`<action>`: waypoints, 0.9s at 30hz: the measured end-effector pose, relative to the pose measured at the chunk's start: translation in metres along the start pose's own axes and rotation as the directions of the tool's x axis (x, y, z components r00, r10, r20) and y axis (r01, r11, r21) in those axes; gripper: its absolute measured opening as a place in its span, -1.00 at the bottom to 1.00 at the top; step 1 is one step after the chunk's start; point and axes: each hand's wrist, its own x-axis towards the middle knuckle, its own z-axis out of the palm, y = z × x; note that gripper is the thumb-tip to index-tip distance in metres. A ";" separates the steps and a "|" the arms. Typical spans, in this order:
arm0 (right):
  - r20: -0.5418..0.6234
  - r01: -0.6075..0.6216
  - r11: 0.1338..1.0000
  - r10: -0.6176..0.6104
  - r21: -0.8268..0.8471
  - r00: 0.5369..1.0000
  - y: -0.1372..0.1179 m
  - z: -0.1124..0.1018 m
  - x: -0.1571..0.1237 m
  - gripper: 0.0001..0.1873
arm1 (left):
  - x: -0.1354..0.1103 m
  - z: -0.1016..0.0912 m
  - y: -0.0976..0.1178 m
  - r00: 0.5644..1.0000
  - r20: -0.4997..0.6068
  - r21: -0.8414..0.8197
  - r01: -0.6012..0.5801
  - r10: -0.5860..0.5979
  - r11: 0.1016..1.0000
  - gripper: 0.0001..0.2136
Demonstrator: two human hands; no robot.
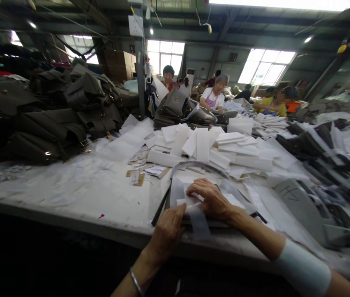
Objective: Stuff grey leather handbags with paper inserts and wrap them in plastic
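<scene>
A dark bag [159,208] lies at the table's front edge, with its wrapped handle [199,164] arching behind and white sheet material [177,192] on top. A translucent strip [200,225] hangs over the bag's near side. My left hand [167,227] is closed at the bag's near left edge, thumb and forefinger pinched on the strip's end. Over the white sheet my right hand [210,199] bends its fingers down, gripping the strip close to my left fingertips. Its fingertips partly hide the strip and the sheet beneath.
Dark bags [45,128] are heaped at the left. White foam pieces [202,144] pile up behind my hands, beside brown cards [136,178]. Grey panels [304,206] and layered pieces crowd the right. A post [139,70] rises mid-table. Co-workers, one in a purple apron [212,99], sit beyond.
</scene>
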 end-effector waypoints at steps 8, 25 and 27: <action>-0.072 0.180 0.976 -0.190 -0.121 0.979 -0.054 -0.009 -0.029 -0.75 | 0.020 -0.013 -0.008 0.995 0.096 -0.101 -0.019 0.029 0.995 -0.44; 0.261 -0.248 0.967 0.253 -0.054 0.932 -0.022 0.052 -0.065 -0.67 | 0.108 -0.056 -0.047 0.918 0.380 -0.222 0.213 -0.117 0.952 -0.44; 0.338 -0.353 0.933 0.353 -0.065 0.872 -0.020 0.048 -0.054 -0.58 | 0.119 -0.060 -0.049 0.898 0.415 -0.233 0.259 -0.145 0.937 -0.44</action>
